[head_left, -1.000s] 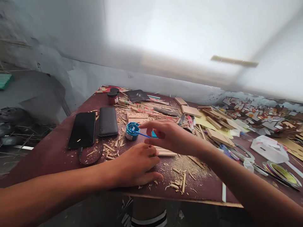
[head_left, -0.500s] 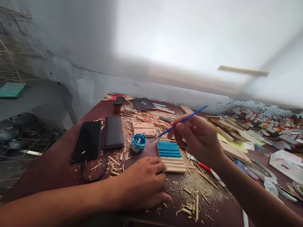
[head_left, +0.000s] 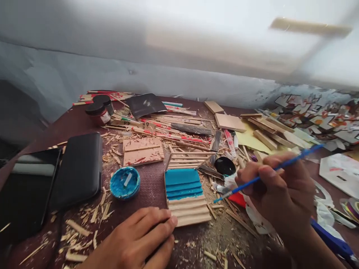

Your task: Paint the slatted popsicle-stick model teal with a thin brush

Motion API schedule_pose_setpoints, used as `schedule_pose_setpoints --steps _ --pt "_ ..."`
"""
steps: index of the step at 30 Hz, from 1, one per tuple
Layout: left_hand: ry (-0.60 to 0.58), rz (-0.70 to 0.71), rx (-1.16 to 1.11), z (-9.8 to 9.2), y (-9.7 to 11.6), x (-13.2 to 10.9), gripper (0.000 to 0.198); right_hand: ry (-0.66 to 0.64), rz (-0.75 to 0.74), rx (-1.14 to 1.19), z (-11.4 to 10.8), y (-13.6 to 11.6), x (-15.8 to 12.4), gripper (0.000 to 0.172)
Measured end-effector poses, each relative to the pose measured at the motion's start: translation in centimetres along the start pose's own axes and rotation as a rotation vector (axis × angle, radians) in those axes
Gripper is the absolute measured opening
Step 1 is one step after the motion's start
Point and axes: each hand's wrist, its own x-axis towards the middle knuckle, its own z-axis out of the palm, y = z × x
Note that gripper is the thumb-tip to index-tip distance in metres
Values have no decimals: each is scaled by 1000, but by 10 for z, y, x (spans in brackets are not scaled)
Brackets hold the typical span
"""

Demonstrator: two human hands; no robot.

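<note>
A small ridged wooden piece [head_left: 188, 211] lies on the table, its far half painted blue and its near half bare wood. My left hand [head_left: 146, 235] lies flat at its lower left corner, fingers stretched out and fingertips touching the edge. In my right hand [head_left: 277, 186] is a thin blue paintbrush [head_left: 252, 182], pinched between thumb and fingers. Its blue-wetted tip points down and left, to the right of the wooden piece and apart from it. An open paint jar [head_left: 125, 183] with blue paint stands left of the piece.
At left lie a phone [head_left: 28, 190] and a black case-like slab [head_left: 78, 168]. Lidded jars [head_left: 97, 112], thin sticks [head_left: 179, 123] and a pinkish board [head_left: 143, 151] sit behind. Wood blocks [head_left: 230, 122] are at back right. Shavings litter the table [head_left: 196, 243].
My right hand has carried the paintbrush rightward, from between the jar and the wooden piece to the piece's right side. The view has moved closer; my left hand stays at the piece.
</note>
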Motion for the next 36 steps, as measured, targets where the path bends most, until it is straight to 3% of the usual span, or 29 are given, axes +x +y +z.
schedule_pose_setpoints --steps 7,11,15,18,22,26,31,36 --pt "-48 18 84 -4 1 -2 19 18 67 12 1 -3 -9 25" --pt "-38 -55 66 -9 8 2 20 -18 77 68 1 -2 -6 26" --pt "-47 -86 24 -11 11 4 41 -135 35 85 2 1 -8 21" --pt "-58 -79 18 -10 11 4 42 -208 -17 64 3 5 -9 13" --pt "-49 -103 22 -13 12 4 40 -411 -68 -40 7 1 4 31" --pt "-90 -89 21 -17 13 3 41 -577 -92 -139 14 -10 20 27" --pt "-119 -93 4 -20 11 2 40 -531 -86 -118 15 1 15 25" --pt "-209 -87 -24 -29 10 3 41 -402 -38 -154 5 10 6 11"
